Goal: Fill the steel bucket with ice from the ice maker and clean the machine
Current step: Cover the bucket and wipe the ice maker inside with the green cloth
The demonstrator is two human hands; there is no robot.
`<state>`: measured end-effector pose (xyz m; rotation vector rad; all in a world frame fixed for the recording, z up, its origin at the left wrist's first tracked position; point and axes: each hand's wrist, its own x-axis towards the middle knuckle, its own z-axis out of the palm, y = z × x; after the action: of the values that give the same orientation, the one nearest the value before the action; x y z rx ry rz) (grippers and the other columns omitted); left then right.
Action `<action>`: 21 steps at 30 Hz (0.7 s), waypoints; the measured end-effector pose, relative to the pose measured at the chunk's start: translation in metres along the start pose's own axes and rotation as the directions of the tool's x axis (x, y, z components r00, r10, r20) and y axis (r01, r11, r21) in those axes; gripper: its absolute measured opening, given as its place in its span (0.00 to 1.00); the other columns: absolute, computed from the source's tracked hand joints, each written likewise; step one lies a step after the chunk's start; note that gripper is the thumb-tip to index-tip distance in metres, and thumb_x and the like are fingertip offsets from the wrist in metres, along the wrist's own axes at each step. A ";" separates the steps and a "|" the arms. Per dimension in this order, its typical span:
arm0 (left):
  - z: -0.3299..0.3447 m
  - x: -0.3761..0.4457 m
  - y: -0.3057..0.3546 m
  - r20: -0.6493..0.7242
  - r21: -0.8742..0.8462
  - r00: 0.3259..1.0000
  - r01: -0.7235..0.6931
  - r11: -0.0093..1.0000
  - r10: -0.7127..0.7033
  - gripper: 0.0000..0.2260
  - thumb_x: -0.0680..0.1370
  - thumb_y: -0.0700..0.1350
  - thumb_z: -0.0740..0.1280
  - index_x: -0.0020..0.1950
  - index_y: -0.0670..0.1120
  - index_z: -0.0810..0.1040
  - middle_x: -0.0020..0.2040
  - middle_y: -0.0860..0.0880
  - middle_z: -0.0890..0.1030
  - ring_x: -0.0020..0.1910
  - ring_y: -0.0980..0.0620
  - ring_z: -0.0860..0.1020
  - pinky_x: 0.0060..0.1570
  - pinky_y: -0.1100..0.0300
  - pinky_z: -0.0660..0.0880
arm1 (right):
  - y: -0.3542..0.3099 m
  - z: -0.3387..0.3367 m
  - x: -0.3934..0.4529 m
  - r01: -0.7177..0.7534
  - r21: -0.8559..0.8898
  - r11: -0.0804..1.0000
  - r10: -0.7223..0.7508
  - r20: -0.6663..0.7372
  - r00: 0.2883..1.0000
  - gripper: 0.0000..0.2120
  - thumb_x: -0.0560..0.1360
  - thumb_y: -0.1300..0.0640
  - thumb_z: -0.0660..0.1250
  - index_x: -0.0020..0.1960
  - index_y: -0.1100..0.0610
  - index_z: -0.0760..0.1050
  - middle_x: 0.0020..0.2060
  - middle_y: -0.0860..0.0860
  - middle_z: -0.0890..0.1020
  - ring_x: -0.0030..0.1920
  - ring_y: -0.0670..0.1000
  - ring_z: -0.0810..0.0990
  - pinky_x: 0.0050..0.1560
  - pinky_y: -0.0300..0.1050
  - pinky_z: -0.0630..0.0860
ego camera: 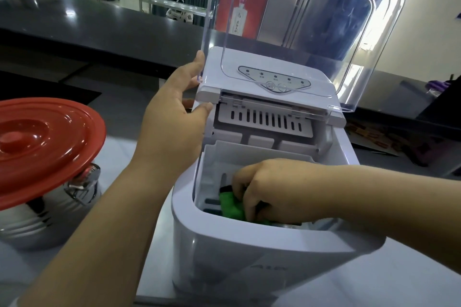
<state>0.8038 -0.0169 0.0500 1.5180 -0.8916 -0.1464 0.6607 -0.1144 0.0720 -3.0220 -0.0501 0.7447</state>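
Wiping is judged under way: a green cloth (232,207) is gripped by the right hand (272,189) inside the ice maker (249,252). At ten o'clock, the clear lid (294,32) is steadied by the left hand (174,117), fingers straight. Next, the remaining basket walls are to be swept.

Ice maker (262,244) lid (311,20) raised upright. Left hand (172,117) touches lid edge. Right hand (272,189) presses green cloth (232,204) inside white basket (249,157). Steel bucket (50,214), red cover (45,144), stands left.

Raised lid (311,20) clear of bin opening (249,164)
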 end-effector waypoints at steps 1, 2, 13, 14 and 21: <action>0.000 0.000 0.000 -0.001 -0.005 1.000 0.003 1.000 -0.003 0.29 0.78 0.37 0.66 0.71 0.62 0.64 0.55 0.61 0.73 0.38 0.72 0.73 0.33 0.79 0.69 | 0.001 -0.001 -0.004 -0.022 -0.003 1.000 0.022 0.028 0.999 0.10 0.74 0.59 0.67 0.53 0.49 0.82 0.53 0.40 0.70 0.46 0.41 0.65 0.41 0.31 0.63; 0.000 0.000 -0.001 -0.002 -0.008 1.000 0.006 1.000 -0.006 0.29 0.78 0.37 0.66 0.71 0.62 0.64 0.55 0.61 0.73 0.38 0.72 0.73 0.33 0.79 0.69 | 0.002 -0.002 -0.007 -0.041 -0.009 0.999 0.042 0.052 0.998 0.10 0.74 0.59 0.67 0.52 0.49 0.82 0.51 0.39 0.68 0.46 0.40 0.65 0.42 0.33 0.65; 0.000 0.000 -0.001 0.001 0.003 1.000 0.008 1.000 -0.008 0.28 0.78 0.38 0.66 0.71 0.63 0.63 0.58 0.59 0.73 0.44 0.63 0.76 0.36 0.80 0.69 | 0.004 0.002 -0.017 -0.129 -0.035 0.991 0.133 0.147 0.980 0.12 0.73 0.64 0.64 0.48 0.50 0.82 0.50 0.41 0.68 0.49 0.46 0.71 0.41 0.34 0.69; 0.000 0.000 -0.002 -0.002 0.005 1.000 0.005 1.000 -0.005 0.28 0.78 0.38 0.66 0.71 0.63 0.63 0.57 0.60 0.73 0.44 0.64 0.76 0.37 0.80 0.69 | 0.004 0.003 -0.015 -0.124 -0.029 0.992 0.127 0.135 0.983 0.12 0.73 0.64 0.64 0.48 0.51 0.82 0.50 0.41 0.68 0.47 0.46 0.70 0.38 0.32 0.66; 0.000 0.001 -0.004 -0.008 0.020 1.000 0.000 1.000 0.000 0.29 0.78 0.38 0.66 0.70 0.64 0.63 0.54 0.62 0.72 0.42 0.73 0.73 0.40 0.80 0.70 | -0.002 0.004 0.003 -0.007 0.107 0.994 0.018 -0.096 0.995 0.10 0.74 0.63 0.67 0.52 0.52 0.82 0.54 0.43 0.71 0.48 0.44 0.68 0.49 0.39 0.70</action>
<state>0.8064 -0.0181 0.0467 1.5359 -0.8890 -0.1322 0.6617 -0.1127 0.0671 -2.9545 0.0102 0.5811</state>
